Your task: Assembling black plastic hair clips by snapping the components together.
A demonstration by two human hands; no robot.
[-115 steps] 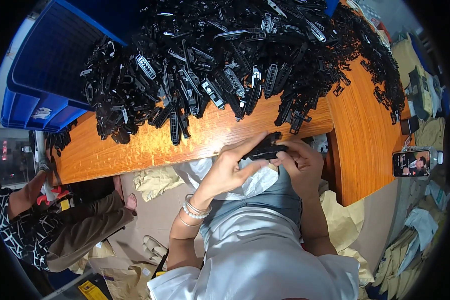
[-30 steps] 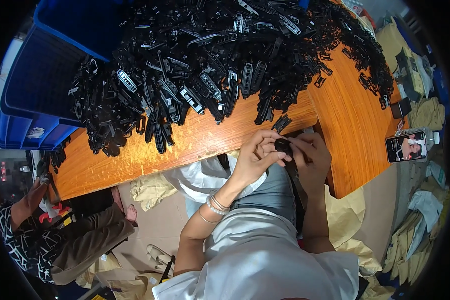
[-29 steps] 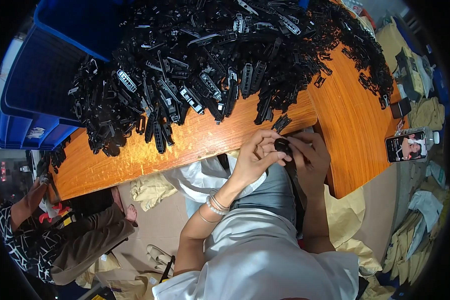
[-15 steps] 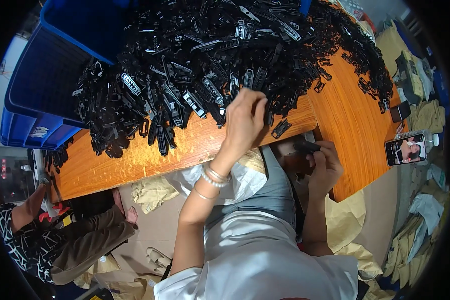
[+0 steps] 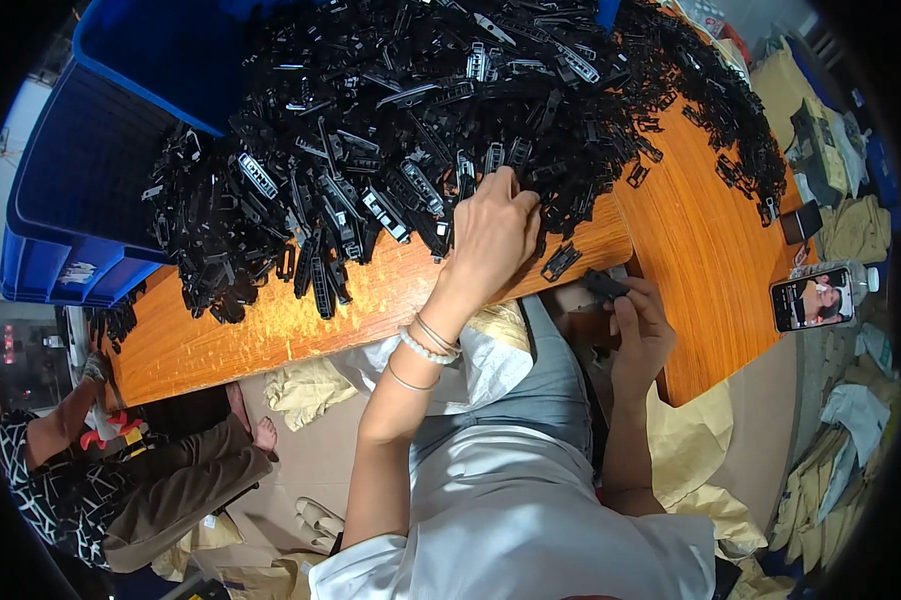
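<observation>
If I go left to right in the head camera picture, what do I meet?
Blue bin → left hand → black part lying loose → right hand → phone.

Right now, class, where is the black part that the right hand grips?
In the head view, the black part is right of centre, held by the right hand, just to the lower right of a loose black piece on the wooden table.

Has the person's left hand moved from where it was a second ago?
Yes. Judged against the wooden table, the left hand has moved forward and leftward, from beside the right hand to the heap of black parts.
</observation>
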